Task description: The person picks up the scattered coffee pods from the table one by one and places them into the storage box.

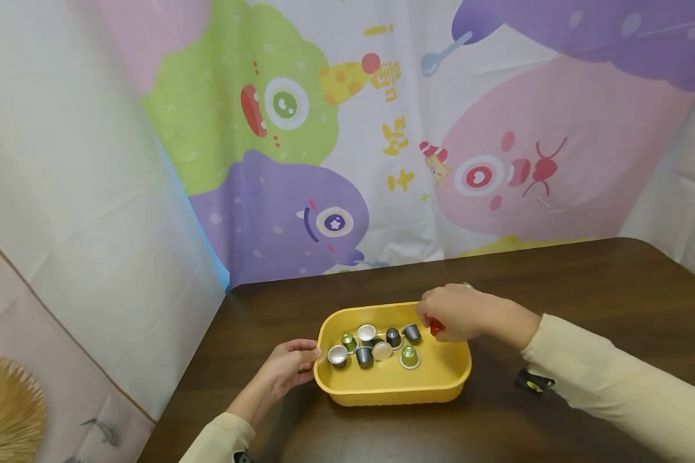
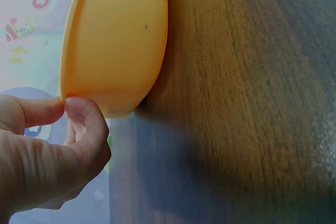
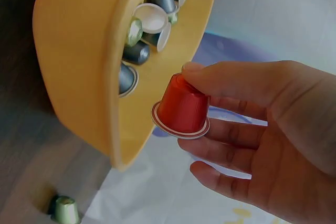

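My left hand pinches the left end of a yellow plastic basin, thumb and fingertips at its rim in the left wrist view. Over the basin's far right part, my right hand holds a red coffee capsule between thumb and fingers. In the right wrist view the capsule's rimmed end points down. Inside the basin lie several capsules: a green capsule apart from the cluster, a dark grey capsule, and others showing pale lids, such as the white-lidded capsule.
A pale green capsule stands on the table outside the basin, mostly hidden behind my right hand in the head view. The dark wooden table meets a cartoon-printed curtain at the back. A white cloth hangs on the left.
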Demonstrator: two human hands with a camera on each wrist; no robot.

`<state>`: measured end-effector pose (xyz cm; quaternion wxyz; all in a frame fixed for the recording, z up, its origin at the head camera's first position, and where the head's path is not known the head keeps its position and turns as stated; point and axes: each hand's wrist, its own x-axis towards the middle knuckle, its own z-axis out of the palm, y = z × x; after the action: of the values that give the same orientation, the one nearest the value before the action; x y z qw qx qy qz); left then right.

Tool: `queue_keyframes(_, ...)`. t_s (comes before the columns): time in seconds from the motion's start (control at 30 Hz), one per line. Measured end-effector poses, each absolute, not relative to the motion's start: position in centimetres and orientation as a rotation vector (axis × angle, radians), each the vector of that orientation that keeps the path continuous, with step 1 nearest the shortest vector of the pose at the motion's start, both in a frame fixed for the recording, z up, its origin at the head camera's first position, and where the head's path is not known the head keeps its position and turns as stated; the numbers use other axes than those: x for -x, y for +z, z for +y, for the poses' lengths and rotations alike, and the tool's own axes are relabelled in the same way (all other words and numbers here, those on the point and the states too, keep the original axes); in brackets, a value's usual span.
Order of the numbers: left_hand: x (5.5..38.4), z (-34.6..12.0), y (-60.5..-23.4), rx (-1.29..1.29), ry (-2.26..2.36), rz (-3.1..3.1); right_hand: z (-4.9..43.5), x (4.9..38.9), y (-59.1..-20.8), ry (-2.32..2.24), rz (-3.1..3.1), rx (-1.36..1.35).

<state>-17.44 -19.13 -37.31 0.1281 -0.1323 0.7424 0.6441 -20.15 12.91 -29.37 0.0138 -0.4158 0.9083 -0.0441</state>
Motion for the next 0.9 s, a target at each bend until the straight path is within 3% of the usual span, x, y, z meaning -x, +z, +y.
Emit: queue_keyframes(0.9, 17.3, -19.2, -37.2, 0.363, 1.87, 2.134, 6.3, 21.3, -30.0, 0.108, 2.583, 1.278)
